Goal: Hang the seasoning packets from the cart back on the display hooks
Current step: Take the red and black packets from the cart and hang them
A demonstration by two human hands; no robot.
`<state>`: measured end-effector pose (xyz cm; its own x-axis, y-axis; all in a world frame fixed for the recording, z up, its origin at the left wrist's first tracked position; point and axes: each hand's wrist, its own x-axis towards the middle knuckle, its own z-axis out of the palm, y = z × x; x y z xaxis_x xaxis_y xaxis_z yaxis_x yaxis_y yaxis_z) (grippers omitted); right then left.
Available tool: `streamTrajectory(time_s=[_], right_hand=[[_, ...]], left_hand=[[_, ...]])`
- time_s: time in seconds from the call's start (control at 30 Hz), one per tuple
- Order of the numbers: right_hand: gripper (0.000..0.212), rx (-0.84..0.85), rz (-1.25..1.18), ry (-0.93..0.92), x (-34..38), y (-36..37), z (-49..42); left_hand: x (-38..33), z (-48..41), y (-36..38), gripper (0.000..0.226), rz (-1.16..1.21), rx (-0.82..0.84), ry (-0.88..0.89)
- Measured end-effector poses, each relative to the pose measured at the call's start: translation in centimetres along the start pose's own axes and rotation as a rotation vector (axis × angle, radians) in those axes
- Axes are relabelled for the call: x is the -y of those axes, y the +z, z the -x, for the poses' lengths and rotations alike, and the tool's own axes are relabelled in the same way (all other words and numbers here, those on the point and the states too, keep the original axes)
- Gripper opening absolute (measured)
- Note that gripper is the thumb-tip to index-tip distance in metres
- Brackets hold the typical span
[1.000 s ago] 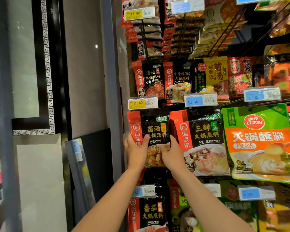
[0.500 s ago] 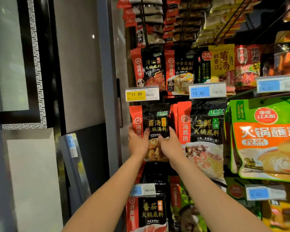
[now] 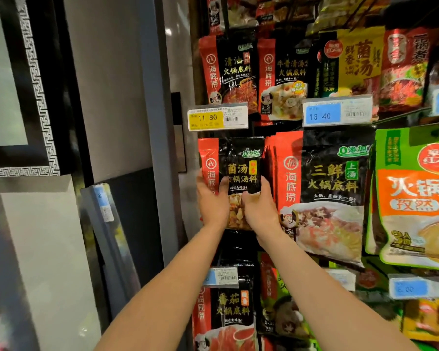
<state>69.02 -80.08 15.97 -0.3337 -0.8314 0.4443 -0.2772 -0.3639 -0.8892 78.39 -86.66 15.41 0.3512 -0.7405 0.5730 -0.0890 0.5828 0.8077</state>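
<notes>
A red and black seasoning packet (image 3: 241, 163) is held up against the display just under the yellow 11.80 price tag (image 3: 217, 117). My left hand (image 3: 212, 201) grips its lower left edge, thumb across the front. My right hand (image 3: 260, 206) grips the lower right edge. The hook behind the tag is hidden by the tag and the packet, so I cannot tell whether the packet hangs on it. The cart is out of view.
Hanging packets fill the rack: a larger red-black one (image 3: 325, 196) to the right, a green-orange one (image 3: 416, 198) at far right, more rows above and below. A grey pillar (image 3: 160, 122) borders the rack on the left. A loose price strip (image 3: 104, 211) leans there.
Both hands have kept hold of the packet and carried it slightly upward and closer to the price tag. The camera has drawn nearer to the rack.
</notes>
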Motion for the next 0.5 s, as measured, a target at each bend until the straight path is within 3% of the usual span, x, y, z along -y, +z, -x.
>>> streamTrajectory(time_s=[0.17, 0.3, 0.4, 0.5], right_hand=[[0.062, 0.029, -0.052, 0.047, 0.8, -0.1, 0.1], [0.073, 0.084, -0.061, 0.222, 2.7, -0.3, 0.4], [0.076, 0.123, -0.06, 0.413, 4.8, -0.5, 1.3], [0.067, 0.132, -0.077, 0.486, 6.6, -0.8, 3.2]], left_hand=[[-1.4, 0.6, -0.7, 0.057, -0.008, 0.042, -0.091], [-1.8, 1.5, -1.5, 0.074, -0.203, 0.061, -0.216], [-4.0, 4.1, -3.0, 0.062, -0.247, 0.13, -0.264], [-7.3, 7.5, -4.8, 0.043, -0.234, 0.3, -0.349]])
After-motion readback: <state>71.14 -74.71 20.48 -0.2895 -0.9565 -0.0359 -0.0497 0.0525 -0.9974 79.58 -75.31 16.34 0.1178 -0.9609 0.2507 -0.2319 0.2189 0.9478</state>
